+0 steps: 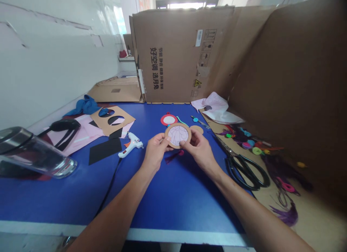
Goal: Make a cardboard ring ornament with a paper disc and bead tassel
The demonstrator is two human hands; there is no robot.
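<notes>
A round cardboard-framed disc [178, 135] is held above the blue bench [168, 197], near its middle. Left hand [154, 151] and right hand [202, 150] grasp opposite edges, fingers [164, 142] closed on it. A red-rimmed disc [168, 119] lies just beyond; a white glue gun [132, 145] rests left, black-handled scissors [245, 170] right.

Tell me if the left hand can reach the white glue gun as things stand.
Probably yes: the glue gun lies just left of the left hand, with only bare blue tabletop between, but that hand also grips the cardboard-rimmed disc.
</notes>
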